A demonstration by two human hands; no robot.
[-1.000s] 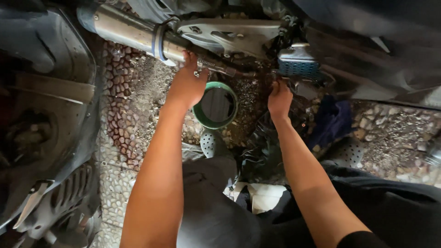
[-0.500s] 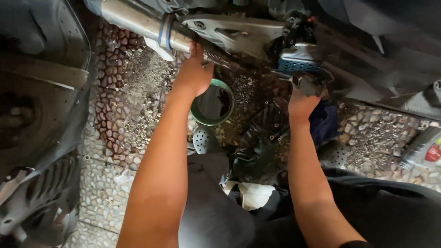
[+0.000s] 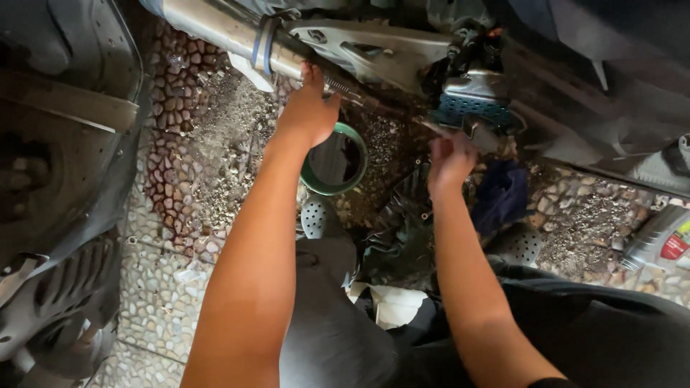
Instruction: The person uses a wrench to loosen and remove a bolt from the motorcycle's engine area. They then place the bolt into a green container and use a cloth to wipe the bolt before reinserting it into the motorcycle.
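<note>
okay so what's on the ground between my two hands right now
In the head view, a green-rimmed round container sits on the pebbled floor between the left hand and the right hand, nearer the left; beside it is gritty debris.

Both forearms are bare, a black sleeve edge shows at the right elbow, and the trousers are dark grey.

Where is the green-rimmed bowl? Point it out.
In the head view, the green-rimmed bowl sits on the pebbled ground near the middle, just below the left hand and left of the right hand.
</note>
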